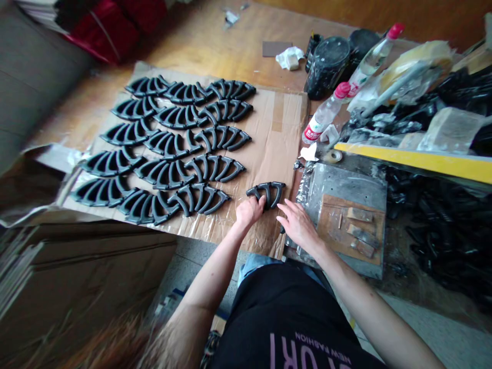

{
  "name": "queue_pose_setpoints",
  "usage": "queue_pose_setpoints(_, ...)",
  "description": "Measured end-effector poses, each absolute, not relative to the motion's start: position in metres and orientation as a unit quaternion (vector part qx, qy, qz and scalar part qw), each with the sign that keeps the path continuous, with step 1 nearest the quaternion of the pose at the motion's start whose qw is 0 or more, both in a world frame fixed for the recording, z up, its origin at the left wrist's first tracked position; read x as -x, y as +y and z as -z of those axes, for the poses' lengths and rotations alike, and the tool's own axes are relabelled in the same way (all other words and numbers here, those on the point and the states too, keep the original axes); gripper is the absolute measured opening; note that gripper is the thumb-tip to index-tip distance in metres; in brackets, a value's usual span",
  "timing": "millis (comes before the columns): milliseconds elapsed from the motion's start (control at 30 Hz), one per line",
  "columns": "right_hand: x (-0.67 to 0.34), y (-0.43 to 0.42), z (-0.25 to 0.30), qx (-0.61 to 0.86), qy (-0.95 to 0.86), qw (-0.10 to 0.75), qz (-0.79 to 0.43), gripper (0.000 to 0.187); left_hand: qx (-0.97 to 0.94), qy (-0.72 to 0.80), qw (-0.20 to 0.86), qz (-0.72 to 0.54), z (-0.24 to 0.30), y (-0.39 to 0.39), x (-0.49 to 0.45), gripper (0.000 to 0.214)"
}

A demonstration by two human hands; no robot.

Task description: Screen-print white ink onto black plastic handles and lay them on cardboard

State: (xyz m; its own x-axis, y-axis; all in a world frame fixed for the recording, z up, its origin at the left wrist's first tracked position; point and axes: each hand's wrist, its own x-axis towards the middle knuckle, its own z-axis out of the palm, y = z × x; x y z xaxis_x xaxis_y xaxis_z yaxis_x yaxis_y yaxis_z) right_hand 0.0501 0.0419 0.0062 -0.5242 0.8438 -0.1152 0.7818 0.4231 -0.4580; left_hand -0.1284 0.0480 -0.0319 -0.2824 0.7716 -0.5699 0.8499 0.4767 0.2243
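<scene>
1. The left hand (249, 210) lies at the near edge of a cardboard sheet (284, 128) on the table (215, 46). Its fingers are closed around the left end of a black part (271, 190), a curved, fan-shaped plastic piece with ribs.
2. The black part lies flat on the sheet, near its front right corner, just to the right of the nearest row of parts and apart from it.
3. The right hand (300, 225) is palm down just beside the black part, on its right. Its fingers are spread open and grip nothing. Whether a fingertip touches the part cannot be told.
4. Rows of matching pieces (172, 143) cover the left and middle of the sheet, laid in overlapping lines under a film of clear plastic.
5. To the right of the sheet lies a grey metal plate (346, 189) with a wooden block (346, 225) on it, right next to the right hand.
6. Beyond the plate lie a roll of tape (333, 155), two clear bottles (325, 115) with red caps and a long yellow bar (423, 160).
7. A black tub (328, 64) stands further back, with a crumpled white tissue (290, 57) near it.
8. A heap of black pieces (442, 241) fills the right side, below the bar.
</scene>
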Motion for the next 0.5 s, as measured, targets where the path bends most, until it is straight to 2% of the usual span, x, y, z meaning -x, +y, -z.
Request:
queue_pose_setpoints(267,-0.100,0.024,-0.041,0.501,-0.819,0.129,-0.248,0.034,-0.499,0.820,0.279,0.037,0.037,0.042,0.121,0.069)
queue_pose_setpoints(500,-0.184,0.009,-0.058,0.526,-0.801,0.184,-0.216,0.032,-0.458,0.850,0.260,0.027,0.034,0.039,0.110,0.068)
